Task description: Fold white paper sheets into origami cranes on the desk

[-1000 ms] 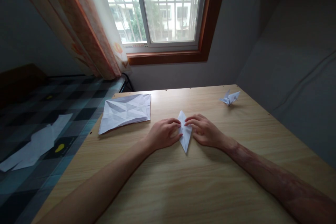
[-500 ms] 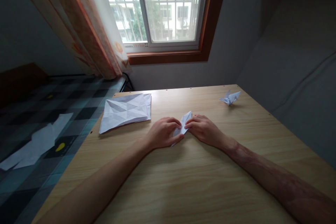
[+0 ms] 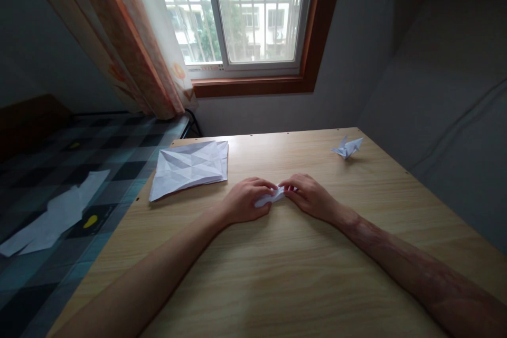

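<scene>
On the wooden table [image 3: 301,274] both my hands meet over a small folded white paper piece [image 3: 269,197]. My left hand [image 3: 245,202] has its fingers curled and pinches the left end of the piece. From the right, my right hand [image 3: 309,196] pinches the other end with its fingertips. The piece now lies nearly sideways between the hands, and they hide most of it.
A creased white sheet [image 3: 190,167] lies unfolded at the table's far left. A finished white paper crane [image 3: 347,147] stands at the far right. Left of the table is a bed with a checked cover [image 3: 71,169] and white paper scraps [image 3: 51,216]. Window and curtain behind.
The folded piece was a flat kite shape pointing away from me. My hands have turned it round until it lies sideways, pinched between both.
</scene>
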{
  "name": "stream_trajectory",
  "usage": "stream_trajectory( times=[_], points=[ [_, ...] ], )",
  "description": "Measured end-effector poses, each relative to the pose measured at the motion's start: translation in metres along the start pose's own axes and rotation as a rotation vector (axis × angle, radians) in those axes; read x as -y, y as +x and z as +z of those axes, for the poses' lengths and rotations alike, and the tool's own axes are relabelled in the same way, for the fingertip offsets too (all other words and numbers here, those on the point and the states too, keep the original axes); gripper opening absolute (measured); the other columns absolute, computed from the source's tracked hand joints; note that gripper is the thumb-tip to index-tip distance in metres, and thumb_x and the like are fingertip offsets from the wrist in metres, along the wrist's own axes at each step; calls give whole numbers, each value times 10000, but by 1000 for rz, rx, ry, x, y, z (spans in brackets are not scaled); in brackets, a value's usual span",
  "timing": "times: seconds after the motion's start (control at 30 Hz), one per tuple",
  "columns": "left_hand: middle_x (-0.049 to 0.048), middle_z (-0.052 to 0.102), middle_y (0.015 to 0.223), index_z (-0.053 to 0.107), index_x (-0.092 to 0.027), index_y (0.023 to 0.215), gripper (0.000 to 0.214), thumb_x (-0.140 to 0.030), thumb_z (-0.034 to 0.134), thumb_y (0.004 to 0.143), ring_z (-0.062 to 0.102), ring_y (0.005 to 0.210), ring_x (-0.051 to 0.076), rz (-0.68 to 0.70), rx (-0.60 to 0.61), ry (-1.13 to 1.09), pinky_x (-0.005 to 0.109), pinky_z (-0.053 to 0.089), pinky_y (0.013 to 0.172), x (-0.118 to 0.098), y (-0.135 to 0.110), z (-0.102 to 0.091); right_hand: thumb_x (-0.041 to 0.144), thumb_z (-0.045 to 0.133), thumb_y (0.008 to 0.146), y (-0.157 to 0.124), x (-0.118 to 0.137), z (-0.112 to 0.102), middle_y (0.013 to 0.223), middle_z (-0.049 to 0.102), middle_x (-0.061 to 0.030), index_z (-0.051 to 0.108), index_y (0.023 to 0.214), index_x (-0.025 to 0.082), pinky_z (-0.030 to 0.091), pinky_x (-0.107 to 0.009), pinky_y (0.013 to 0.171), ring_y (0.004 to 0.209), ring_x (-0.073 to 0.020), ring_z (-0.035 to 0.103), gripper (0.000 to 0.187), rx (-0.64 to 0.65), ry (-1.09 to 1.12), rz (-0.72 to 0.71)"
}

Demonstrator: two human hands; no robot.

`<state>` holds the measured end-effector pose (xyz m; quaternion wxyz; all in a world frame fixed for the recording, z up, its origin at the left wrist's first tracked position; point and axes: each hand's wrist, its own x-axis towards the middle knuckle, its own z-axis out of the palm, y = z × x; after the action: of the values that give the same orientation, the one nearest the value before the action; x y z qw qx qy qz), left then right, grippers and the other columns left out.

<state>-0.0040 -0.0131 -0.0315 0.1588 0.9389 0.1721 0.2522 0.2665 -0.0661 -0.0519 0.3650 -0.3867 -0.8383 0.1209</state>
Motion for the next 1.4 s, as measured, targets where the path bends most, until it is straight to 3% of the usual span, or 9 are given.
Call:
stream_trajectory(
  times=[0.13,0.27,0.4,0.63,0.97,1.2,1.4],
  points=[
    [73,809,1296,790,-249,1228,374,-164,684,879,776,1137,238,16,9,-48,400,618,1038,0,1,-1,214,648,1074,1,1,-1,1018,749,-69,742,1221,238,560,-378,863,936,-227,694,176,2,35,48],
    [58,821,1270,807,-255,1198,369,-172,693,857,792,1110,232,0,-1,-9,365,633,996,-1,-1,1,202,684,1051,1,2,-1,1162,736,-100,746,1187,249,562,-435,956,1094,-272,676,157,-29,-22,11],
    [38,838,1213,796,-258,1232,405,-190,702,844,810,1016,231,-9,-41,91,345,649,908,-4,-3,4,203,698,1045,1,1,0,1158,744,-91,745,1176,254,567,-455,958,1101,-282,662,149,-27,-64,-15],
    [18,835,1237,806,-290,1217,347,-167,643,937,799,1072,204,85,-45,197,392,590,1092,-3,-4,5,176,678,1044,-1,-2,2,1085,764,-81,773,1154,259,576,-445,909,1017,-268,681,167,-12,-93,-45],
    [50,815,1294,801,-291,1251,305,-217,625,1012,782,1137,218,100,-7,213,406,579,1081,-4,-2,5,150,679,1026,0,1,0,1078,762,-86,791,1125,270,581,-438,892,1018,-270,665,192,-7,-84,-55],
    [55,813,1306,797,-270,1246,276,-238,625,1033,787,1141,228,111,-1,208,410,597,1058,-5,-2,6,133,630,1049,1,-3,1,1073,752,-92,800,1088,244,561,-403,879,998,-245,686,206,-3,35,1],
    [51,827,1264,824,-297,1196,240,-264,630,1058,802,1074,214,61,-10,186,384,613,1005,-4,-2,5,178,623,1072,5,-9,-7,1102,740,-93,815,1170,264,578,-393,918,1033,-238,696,232,66,129,17]
  ],
)
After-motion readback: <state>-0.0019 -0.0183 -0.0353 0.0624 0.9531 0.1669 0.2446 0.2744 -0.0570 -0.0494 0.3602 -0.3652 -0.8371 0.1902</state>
